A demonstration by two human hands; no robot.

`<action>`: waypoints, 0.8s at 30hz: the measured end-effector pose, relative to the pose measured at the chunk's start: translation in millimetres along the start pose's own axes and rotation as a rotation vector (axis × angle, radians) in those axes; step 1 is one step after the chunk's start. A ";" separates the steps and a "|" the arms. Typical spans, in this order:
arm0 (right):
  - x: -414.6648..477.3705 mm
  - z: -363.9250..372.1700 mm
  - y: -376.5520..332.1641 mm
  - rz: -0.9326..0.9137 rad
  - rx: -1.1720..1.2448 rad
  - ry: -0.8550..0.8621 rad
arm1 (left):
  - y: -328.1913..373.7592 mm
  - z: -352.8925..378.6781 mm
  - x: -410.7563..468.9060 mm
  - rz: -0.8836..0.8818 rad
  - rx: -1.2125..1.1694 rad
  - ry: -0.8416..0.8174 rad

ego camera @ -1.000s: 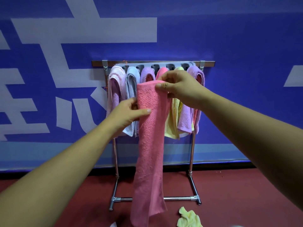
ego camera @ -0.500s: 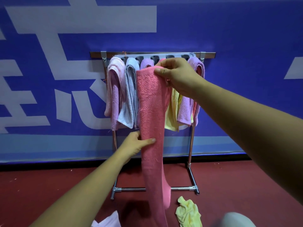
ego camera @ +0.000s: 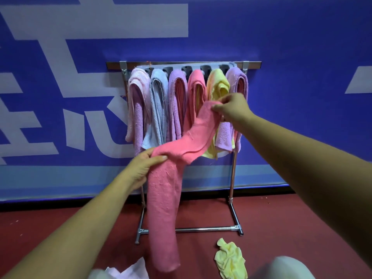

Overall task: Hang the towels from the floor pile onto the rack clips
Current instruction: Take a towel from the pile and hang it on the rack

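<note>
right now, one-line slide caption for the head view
Left hand and right hand hold a coral-pink terry towel before a chrome rack of hung towels

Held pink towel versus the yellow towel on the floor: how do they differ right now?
The held pink towel is stretched long between the left hand and right hand, its tail hanging; the yellow towel lies crumpled. The held pink towel is up before the rack; the yellow towel is on the floor, untouched. Both are not yet clipped.

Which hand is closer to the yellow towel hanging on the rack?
Right. The right hand overlaps the hanging yellow towel, pinching one end of the loose pink towel; the left hand grips it lower, further left.
</note>
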State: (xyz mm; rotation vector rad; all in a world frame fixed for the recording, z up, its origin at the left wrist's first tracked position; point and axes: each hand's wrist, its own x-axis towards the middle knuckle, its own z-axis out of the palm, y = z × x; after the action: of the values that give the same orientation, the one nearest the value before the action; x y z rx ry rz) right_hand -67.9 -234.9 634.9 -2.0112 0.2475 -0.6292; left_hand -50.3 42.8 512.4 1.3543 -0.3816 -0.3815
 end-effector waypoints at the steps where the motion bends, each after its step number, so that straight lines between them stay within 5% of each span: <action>1: -3.5 2.0 9.3 0.043 -0.012 -0.024 | 10.5 -0.7 0.5 0.013 -0.003 -0.019; 7: -34.6 29.4 49.9 0.272 -0.216 -0.303 | 57.7 12.8 0.6 -0.017 0.044 -0.162; 10: -44.3 36.6 41.2 0.148 -0.324 -0.401 | 67.7 24.4 -0.2 -0.037 0.079 -0.248; 14: -61.4 39.5 1.6 0.179 0.428 -0.801 | 71.2 35.7 1.8 -0.080 0.157 -0.328; 16: -64.3 40.2 -9.3 0.229 0.528 -0.987 | 71.1 38.6 2.7 -0.090 0.162 -0.337; 24: -50.0 27.1 -23.6 -0.047 -0.015 -0.842 | 55.9 31.8 2.2 -0.098 0.139 -0.286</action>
State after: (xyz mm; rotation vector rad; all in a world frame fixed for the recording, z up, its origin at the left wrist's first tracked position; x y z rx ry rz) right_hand -97.9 -181.5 628.2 -2.1184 -0.3021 0.2242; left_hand -61.0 24.1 573.0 1.4607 -0.5884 -0.6430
